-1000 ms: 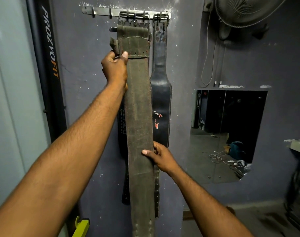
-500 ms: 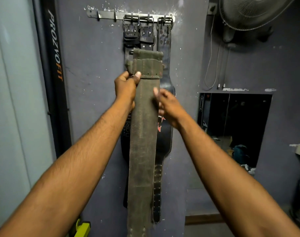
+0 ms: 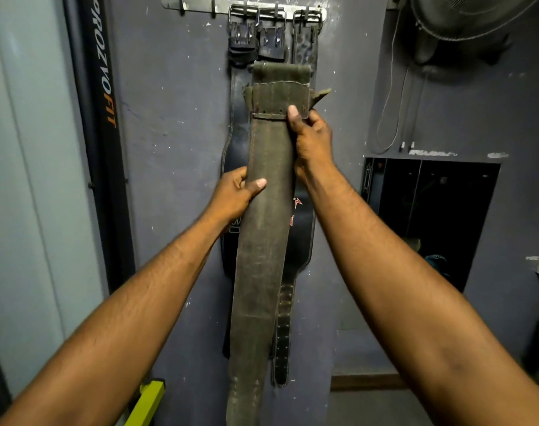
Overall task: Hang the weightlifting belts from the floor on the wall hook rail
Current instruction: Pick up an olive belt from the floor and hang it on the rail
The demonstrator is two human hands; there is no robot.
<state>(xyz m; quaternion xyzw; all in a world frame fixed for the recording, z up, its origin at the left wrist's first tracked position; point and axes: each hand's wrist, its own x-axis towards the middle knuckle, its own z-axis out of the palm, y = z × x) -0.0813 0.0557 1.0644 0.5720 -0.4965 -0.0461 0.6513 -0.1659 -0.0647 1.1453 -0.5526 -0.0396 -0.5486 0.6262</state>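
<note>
A long, worn olive-green belt (image 3: 262, 241) hangs upright in front of the wall, held in both hands. My right hand (image 3: 311, 142) grips its right edge just under the stitched top section. My left hand (image 3: 234, 195) holds its left edge lower down. The belt's top end sits below the metal hook rail (image 3: 200, 4) and is not on a hook. Several black belts (image 3: 302, 229) hang by their buckles from the rail's right half, directly behind the green belt. The rail's left hooks are bare.
A black upright post with PROZVOFIT lettering (image 3: 103, 87) stands left of the belts. A wall fan (image 3: 465, 16) with dangling cords is at upper right, above a dark wall opening (image 3: 431, 216). A yellow frame piece (image 3: 145, 404) sticks up at the bottom.
My right hand has moved up the belt to its stitched top. My left hand has slid down from the top to the belt's left edge. The belt's top is lower than a second ago.
</note>
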